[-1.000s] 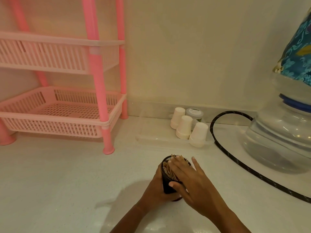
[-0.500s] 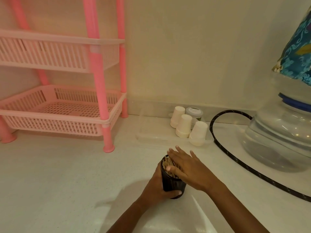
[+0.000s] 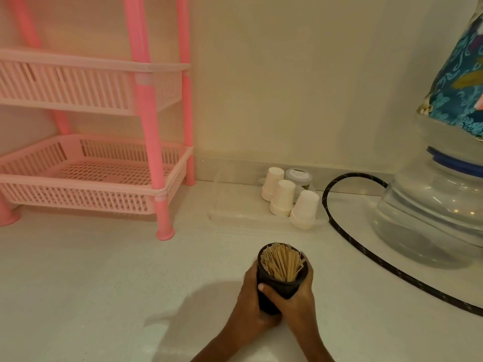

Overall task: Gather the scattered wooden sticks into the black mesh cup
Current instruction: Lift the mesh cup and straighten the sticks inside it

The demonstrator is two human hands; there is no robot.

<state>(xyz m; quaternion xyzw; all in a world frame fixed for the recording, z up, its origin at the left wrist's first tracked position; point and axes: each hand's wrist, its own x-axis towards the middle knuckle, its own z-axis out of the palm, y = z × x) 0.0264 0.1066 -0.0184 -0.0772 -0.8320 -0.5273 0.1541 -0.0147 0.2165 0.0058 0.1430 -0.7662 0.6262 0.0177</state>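
Left hand [image 3: 249, 290] and right hand [image 3: 298, 296] both grip the round black mesh cup [image 3: 283, 285] on the white worktop [image 3: 104, 283], full of thin wooden sticks [image 3: 283, 262]; probably light, stiff and spill-prone, so hold mid-wall.

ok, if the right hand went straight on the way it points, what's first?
The black mesh cup, which the right hand grips. Pushed on together, probably the clear tray of paper cups; depth unclear.
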